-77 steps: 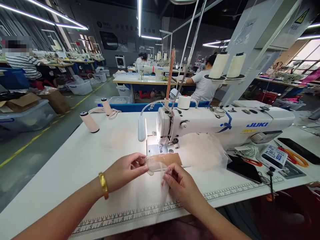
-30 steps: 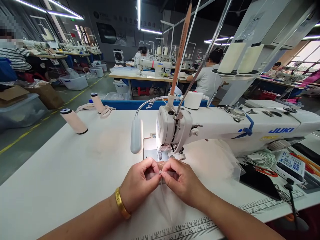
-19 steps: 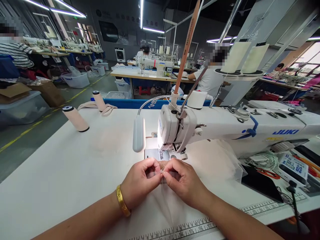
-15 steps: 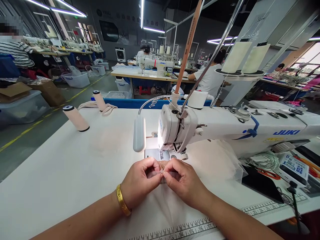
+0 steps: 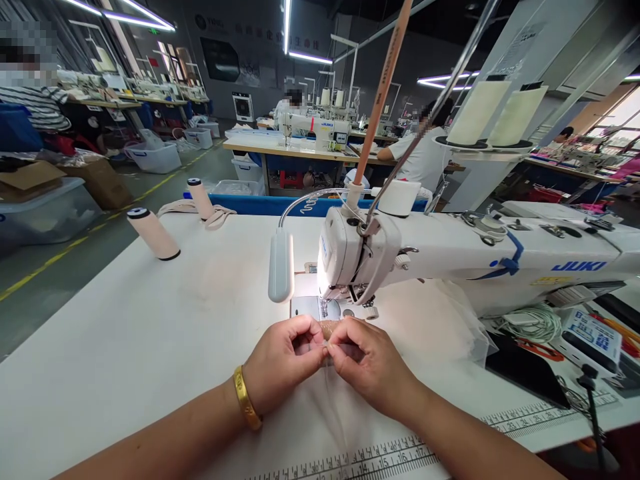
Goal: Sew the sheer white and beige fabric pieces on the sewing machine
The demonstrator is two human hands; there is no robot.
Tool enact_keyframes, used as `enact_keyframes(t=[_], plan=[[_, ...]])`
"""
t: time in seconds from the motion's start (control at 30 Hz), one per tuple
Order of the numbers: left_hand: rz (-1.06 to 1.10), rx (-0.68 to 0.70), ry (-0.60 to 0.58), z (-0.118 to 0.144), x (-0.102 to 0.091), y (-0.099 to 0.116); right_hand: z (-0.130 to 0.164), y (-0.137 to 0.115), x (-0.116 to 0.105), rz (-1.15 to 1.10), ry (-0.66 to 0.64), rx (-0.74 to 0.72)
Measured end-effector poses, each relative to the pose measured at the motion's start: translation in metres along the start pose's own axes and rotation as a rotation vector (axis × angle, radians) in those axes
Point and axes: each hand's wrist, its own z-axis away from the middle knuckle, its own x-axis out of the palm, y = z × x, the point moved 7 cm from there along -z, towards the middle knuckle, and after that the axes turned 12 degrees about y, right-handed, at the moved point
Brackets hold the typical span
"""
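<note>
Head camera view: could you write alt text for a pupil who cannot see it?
Two bare hands, close together, pinch sheer fabric in front of a white sewing machine. Two pink thread spools are leftward on the white table.

Left hand [image 5: 290,360], right hand [image 5: 374,365] close together, both pinching.

Your left hand [image 5: 286,355] and right hand [image 5: 373,363], apart earlier, now meet fingertip to fingertip at the sheer fabric [image 5: 334,403], hiding most of the brown piece [image 5: 329,329] that lay exposed before
</note>
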Motion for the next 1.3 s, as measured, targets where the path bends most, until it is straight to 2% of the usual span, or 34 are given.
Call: enact_keyframes(t=[0.17,0.3,0.43,0.6,0.73,0.9,0.97,1.03,1.17,1.3], plan=[[0.005,0.044,0.006,0.0,-0.001,-0.001,0.0,-0.001,0.0,0.0,0.0,0.007],[0.028,0.003,0.026,0.001,-0.001,-0.002,0.0,0.0,0.0,-0.002,0.002,0.013],[0.082,-0.044,-0.022,0.003,0.004,-0.001,0.0,0.001,0.001,-0.002,-0.006,0.024],[-0.031,-0.01,0.01,0.001,0.0,0.0,0.001,0.004,0.001,0.018,0.001,0.055],[-0.257,0.144,0.069,-0.003,-0.003,0.006,0.001,0.01,0.004,0.104,0.01,0.084],[-0.554,0.22,0.131,-0.005,0.0,0.003,-0.007,0.016,0.013,0.273,-0.013,0.04],[-0.589,0.314,0.191,-0.004,0.0,0.007,-0.011,0.018,0.015,0.318,-0.019,0.032],[-0.617,0.463,0.245,0.0,0.0,0.014,-0.013,0.018,0.016,0.357,-0.015,0.018],[-0.688,0.785,0.188,0.012,0.011,0.024,-0.012,0.02,0.013,0.385,0.017,0.017],[-0.703,0.824,0.152,0.014,0.011,0.022,-0.008,0.02,0.011,0.379,0.011,-0.069]])
